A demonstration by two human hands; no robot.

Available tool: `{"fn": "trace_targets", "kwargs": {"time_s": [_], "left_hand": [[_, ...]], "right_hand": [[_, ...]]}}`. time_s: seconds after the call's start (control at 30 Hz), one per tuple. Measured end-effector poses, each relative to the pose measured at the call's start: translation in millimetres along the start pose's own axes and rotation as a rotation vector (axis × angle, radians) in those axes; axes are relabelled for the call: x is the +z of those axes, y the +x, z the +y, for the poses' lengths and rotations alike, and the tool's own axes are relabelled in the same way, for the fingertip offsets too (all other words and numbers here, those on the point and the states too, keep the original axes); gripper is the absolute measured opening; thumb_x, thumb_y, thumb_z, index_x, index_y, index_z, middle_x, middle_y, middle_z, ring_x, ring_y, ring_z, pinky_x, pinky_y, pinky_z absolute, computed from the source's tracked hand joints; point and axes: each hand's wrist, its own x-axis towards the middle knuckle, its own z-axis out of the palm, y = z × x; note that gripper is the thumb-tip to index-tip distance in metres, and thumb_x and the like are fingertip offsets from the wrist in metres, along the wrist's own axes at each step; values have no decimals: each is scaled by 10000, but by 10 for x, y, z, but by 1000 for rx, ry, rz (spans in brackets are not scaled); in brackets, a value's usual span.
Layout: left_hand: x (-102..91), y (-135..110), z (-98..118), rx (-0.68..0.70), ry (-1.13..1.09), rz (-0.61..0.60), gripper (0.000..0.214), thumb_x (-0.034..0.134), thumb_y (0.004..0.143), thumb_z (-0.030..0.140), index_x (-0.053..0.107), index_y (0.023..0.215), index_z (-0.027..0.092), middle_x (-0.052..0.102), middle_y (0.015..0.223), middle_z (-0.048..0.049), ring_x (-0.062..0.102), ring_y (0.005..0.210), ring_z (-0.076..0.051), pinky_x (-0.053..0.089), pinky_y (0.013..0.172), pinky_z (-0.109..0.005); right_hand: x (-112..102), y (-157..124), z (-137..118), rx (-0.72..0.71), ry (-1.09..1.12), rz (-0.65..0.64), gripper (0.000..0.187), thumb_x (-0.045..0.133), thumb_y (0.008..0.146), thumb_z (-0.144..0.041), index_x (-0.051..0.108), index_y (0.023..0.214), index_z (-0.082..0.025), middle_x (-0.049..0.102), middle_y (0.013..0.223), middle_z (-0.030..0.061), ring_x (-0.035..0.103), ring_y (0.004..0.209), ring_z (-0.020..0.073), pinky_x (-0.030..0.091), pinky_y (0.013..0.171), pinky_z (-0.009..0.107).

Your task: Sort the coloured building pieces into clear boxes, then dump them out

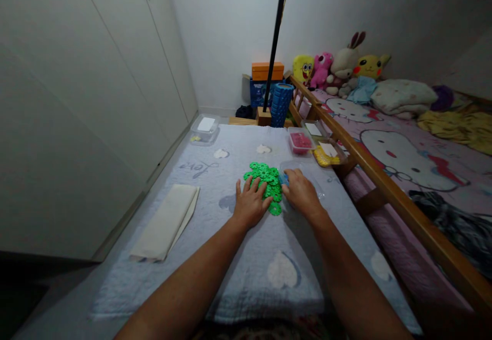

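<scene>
A heap of green disc-shaped plastic pieces [265,178] lies in the middle of a pale blue blanket [230,258] spread on the floor. My left hand [250,204] lies flat on the near left edge of the heap, fingers spread. My right hand [302,192] rests at the heap's right edge, fingers curled down beside a small blue piece [283,178]. A clear plastic lid or box [307,173] lies partly under that hand. I cannot tell if the right hand grips anything.
A folded cream cloth [167,222] lies on the blanket's left. Clear boxes stand at the far edge: one at the left [205,128], one with pink pieces [301,142], one with yellow pieces [326,156]. A wooden bed rail [384,184] runs along the right. A black pole [274,48] stands behind.
</scene>
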Motion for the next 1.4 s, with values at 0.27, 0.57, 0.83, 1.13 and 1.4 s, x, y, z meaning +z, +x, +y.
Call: {"fn": "trace_targets", "kwargs": {"time_s": [0.27,0.57,0.83,1.13,1.4], "left_hand": [[-5,166,-10,107,-13,22,402,607,973,420,662,1342,269,582,1538,-126,395,1519,-357,102,1275,-655],[-49,240,145,-75,-62,87,393,647,942,456,687,1253,220,600,1476,-165,384,1496,-414,147,1250,-671],[107,219,611,-295,-842,-48,503,636,926,365,542,1391,197,700,1055,-75,683,913,-214,528,894,-363],[178,186,646,-507,-1244,37,627,663,824,248,468,1420,220,561,691,85,608,598,-132,490,637,-249],[63,122,573,-616,-1442,60,549,647,866,385,487,1358,205,572,669,78,572,538,-115,441,542,-219]], "right_hand": [[19,444,889,140,54,176,338,577,875,-244,729,1133,-90,726,1093,185,644,1055,293,475,995,409],[300,789,1123,170,459,36,182,626,801,-269,765,879,-180,759,828,38,677,834,208,529,814,323],[270,757,1038,172,538,166,267,672,723,-292,748,938,-153,690,791,32,629,772,205,504,797,344],[167,586,794,175,564,225,186,590,776,-298,651,925,-206,660,784,16,602,731,192,483,733,317],[53,451,599,152,629,174,308,526,871,-305,610,1153,-214,691,900,43,614,686,188,484,664,305]]}}
